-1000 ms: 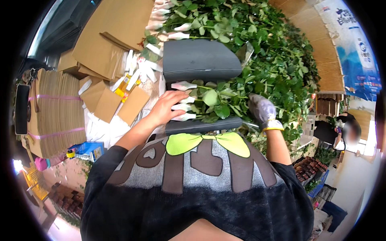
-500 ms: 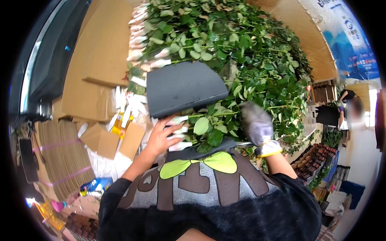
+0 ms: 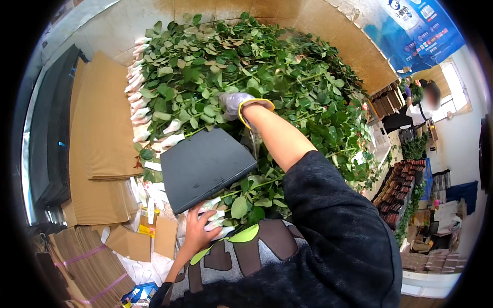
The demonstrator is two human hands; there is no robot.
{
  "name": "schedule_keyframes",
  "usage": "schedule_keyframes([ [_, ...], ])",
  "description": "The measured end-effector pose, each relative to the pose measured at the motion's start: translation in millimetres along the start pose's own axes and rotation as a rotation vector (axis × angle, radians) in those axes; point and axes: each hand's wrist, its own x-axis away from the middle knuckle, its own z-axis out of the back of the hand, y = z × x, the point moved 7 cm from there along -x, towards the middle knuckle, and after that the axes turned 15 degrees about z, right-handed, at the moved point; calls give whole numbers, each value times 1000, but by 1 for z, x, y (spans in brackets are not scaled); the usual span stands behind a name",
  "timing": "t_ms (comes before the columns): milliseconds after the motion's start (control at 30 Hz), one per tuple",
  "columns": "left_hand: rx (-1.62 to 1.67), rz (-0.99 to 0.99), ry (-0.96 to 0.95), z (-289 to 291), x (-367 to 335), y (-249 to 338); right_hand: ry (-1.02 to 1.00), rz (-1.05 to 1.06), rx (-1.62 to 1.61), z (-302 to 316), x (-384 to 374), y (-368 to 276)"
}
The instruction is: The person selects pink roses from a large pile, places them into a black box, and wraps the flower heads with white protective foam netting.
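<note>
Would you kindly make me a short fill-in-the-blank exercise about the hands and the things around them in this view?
1. The right hand, among the leafy stems, wears a ____ with a yellow edge.
2. The left hand, at the flower heads beside the dark panel, is ____, with nothing worn over it.
3. Seen in the picture, a long row of sleeved blooms lines the ____ side of the leafy pile.
4. The wall poster is mainly ____.

Missing words: glove; bare; left; blue.

In the upper middle, we see green leaves (image 3: 191,75). Near the centre, the right glove (image 3: 234,104) is greyish purple with yellow cuff (image 3: 261,100).
</note>
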Motion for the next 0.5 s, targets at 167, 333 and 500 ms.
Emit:
schedule_keyframes([
  [167, -28, 41, -1, 2, 7, -2, 356, 128, 220, 94, 34, -36],
  [333, 7, 40, 16, 3, 2, 1, 667, 349, 309, 142, 33, -62],
  [500, -6, 12, 46, 7, 6, 6, 427, 110, 267, 44, 14, -64],
])
